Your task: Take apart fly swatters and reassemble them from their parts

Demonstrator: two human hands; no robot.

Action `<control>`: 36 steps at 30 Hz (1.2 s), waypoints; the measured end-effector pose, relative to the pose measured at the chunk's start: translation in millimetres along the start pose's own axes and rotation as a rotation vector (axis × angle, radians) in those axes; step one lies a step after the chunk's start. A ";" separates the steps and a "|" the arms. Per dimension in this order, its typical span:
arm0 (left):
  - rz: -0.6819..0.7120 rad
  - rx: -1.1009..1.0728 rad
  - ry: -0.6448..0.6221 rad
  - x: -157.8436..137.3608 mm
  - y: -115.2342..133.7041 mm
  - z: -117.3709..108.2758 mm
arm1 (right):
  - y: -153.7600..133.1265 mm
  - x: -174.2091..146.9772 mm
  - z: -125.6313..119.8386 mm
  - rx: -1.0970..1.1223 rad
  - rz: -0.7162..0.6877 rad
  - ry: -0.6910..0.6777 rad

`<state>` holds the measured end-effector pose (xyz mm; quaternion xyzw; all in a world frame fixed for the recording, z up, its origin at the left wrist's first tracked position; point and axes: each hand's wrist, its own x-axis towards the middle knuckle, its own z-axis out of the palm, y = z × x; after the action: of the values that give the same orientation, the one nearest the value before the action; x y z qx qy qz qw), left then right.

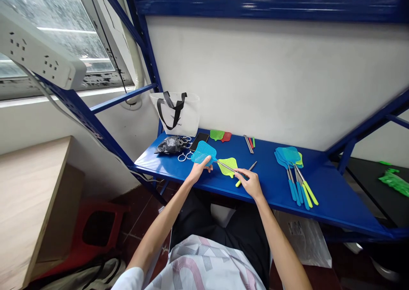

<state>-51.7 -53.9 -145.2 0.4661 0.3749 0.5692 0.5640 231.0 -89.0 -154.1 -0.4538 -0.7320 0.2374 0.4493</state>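
Note:
A blue fly swatter (202, 151) with a thin metal rod is held in front of me, above the table. My left hand (200, 170) pinches it where the mesh head meets the rod. Farther along, the fingers of my right hand (250, 182) close around the rod; they hide its far end. Beneath the rod lies a loose yellow-green swatter head (228, 166). Partly behind my right hand is a metal handle with a yellow-green grip (238, 183). Several assembled swatters (289, 156), blue and yellow-green, are piled to the right.
On the blue table (265, 153) rest green (217, 134) and red (226, 136) swatter heads, loose rods (248, 144), a phone (200, 141), white rings (182, 157) and a black plastic bag (171, 145). A white tote bag (188, 113) stands behind. Blue frame posts (150, 55) edge the table.

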 end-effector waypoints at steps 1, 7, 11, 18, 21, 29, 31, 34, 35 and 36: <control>0.002 0.001 0.000 0.2 -0.2 0.1 | -0.4 0.1 0.2 -0.003 -0.005 0.000; 0.008 -0.011 0.004 1.7 -1.9 0.2 | -3.3 -1.3 4.0 -0.083 -0.078 0.029; -0.003 -0.020 0.012 1.9 -1.2 0.0 | -3.3 -2.3 6.2 -0.135 -0.102 0.051; 0.014 -0.055 -0.040 0.0 5.0 0.4 | -3.8 -2.0 6.8 -0.138 -0.141 0.068; 0.014 -0.063 -0.030 0.6 4.1 0.9 | -3.6 -2.3 6.8 -0.157 -0.153 0.053; 0.003 -0.058 0.020 3.9 -4.2 -2.3 | -1.9 -3.5 7.5 -0.269 -0.251 0.062; 0.005 -0.042 0.015 3.8 -4.5 -2.8 | -2.3 -4.1 7.4 -0.301 -0.275 0.066; 0.012 -0.004 0.000 2.6 -2.8 -1.7 | -3.4 -4.7 7.1 -0.318 -0.298 0.069; 0.013 0.009 -0.009 2.0 -2.0 -0.9 | -3.6 -4.7 7.1 -0.311 -0.300 0.069; 0.016 0.019 -0.021 1.3 -1.3 0.0 | -3.7 -4.7 7.0 -0.301 -0.296 0.068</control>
<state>-51.2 -52.5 -146.3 0.4804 0.3707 0.5651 0.5590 224.1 -94.4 -156.8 -0.4111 -0.8023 0.0414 0.4308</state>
